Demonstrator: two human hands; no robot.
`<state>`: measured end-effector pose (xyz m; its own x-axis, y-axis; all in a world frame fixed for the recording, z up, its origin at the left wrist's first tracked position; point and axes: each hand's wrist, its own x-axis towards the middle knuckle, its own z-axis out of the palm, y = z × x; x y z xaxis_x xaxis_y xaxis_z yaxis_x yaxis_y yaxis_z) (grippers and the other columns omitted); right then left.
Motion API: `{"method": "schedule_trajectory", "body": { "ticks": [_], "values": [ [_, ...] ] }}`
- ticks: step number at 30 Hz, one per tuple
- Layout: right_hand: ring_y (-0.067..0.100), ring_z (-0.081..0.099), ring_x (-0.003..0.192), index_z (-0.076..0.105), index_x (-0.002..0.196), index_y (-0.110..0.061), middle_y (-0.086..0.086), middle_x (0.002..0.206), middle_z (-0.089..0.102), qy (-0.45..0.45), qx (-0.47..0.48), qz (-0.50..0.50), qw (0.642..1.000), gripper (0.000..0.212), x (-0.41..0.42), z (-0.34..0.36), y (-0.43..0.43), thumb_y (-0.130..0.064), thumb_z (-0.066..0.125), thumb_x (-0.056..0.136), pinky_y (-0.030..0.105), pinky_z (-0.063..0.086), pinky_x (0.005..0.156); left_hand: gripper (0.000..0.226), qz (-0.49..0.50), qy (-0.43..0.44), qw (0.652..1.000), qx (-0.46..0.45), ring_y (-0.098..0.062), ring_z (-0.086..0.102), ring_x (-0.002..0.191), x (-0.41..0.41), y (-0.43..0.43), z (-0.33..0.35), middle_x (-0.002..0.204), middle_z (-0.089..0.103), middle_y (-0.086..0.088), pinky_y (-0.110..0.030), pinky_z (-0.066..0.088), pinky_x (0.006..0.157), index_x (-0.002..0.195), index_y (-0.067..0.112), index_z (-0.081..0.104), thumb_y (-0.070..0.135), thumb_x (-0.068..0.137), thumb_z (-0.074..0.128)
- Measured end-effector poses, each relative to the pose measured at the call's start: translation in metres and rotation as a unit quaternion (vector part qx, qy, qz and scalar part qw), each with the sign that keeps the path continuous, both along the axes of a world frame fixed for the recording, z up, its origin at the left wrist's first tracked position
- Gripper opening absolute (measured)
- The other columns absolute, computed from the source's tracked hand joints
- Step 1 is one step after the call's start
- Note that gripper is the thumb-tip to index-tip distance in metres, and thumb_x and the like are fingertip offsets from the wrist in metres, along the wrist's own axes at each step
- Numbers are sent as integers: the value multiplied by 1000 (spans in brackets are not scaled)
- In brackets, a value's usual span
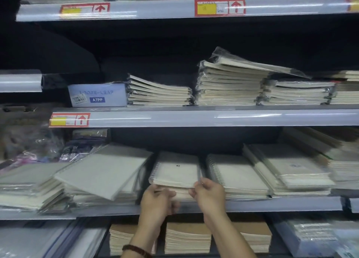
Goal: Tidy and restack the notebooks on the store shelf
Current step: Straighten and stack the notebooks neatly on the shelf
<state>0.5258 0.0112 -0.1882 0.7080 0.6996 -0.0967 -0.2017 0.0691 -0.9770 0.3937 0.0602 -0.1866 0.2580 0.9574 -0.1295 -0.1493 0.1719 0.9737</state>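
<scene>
Gripping the front edge of the cream spiral notebook (175, 170) with the left hand (158, 199), fingers curled. Pinching its near right corner with the right hand (208, 194). Lying atop a stack (183, 195) on the lower shelf (272, 205).

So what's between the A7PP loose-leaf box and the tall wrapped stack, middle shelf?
In the head view, a shorter stack of cream notebooks fills the gap from A7PP box to tall wrapped stack.
</scene>
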Motion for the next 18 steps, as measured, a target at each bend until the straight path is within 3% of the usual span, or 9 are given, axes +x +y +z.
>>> {"method": "schedule_trajectory", "body": {
  "ticks": [2,8,13,15,18],
  "values": [
    [13,80,82,61,143,-6,-6,93,74,-27,-18,-3,999,42,3,-4,-1,-7,67,101,30,65,84,66,21,19,999,19,-26,71,59,-4,-3,-7,103,75,-19,-39,61,59,159,14,33,4,100,63],
    [16,72,53,60,136,-6,6,74,77,-98,-28,-39,994,31,-4,-20,-9,-12,60,106,27,59,52,76,43,83,994,61,-27,71,56,-6,-17,-17,95,75,-15,-43,63,55,161,25,27,9,99,67],
    [30,76,59,65,119,-17,7,70,77,-73,2,-23,997,15,-4,-33,-24,-14,62,105,47,65,60,37,52,107,985,123,-29,68,49,2,-32,-24,92,72,-7,-37,55,47,126,23,50,6,97,66],
    [34,74,57,67,118,-16,12,72,78,-39,15,-14,999,19,-1,-36,-35,-6,60,104,44,60,55,33,34,136,972,190,-28,69,51,12,-38,-27,83,72,4,-38,55,51,110,32,61,4,94,67],
    [37,70,55,70,113,-16,24,83,78,-8,34,-19,999,24,14,-31,-55,1,57,102,34,49,46,38,-2,194,927,321,-12,67,61,32,-45,-22,89,72,13,-26,54,64,97,43,65,6,91,69]
  ]
}}
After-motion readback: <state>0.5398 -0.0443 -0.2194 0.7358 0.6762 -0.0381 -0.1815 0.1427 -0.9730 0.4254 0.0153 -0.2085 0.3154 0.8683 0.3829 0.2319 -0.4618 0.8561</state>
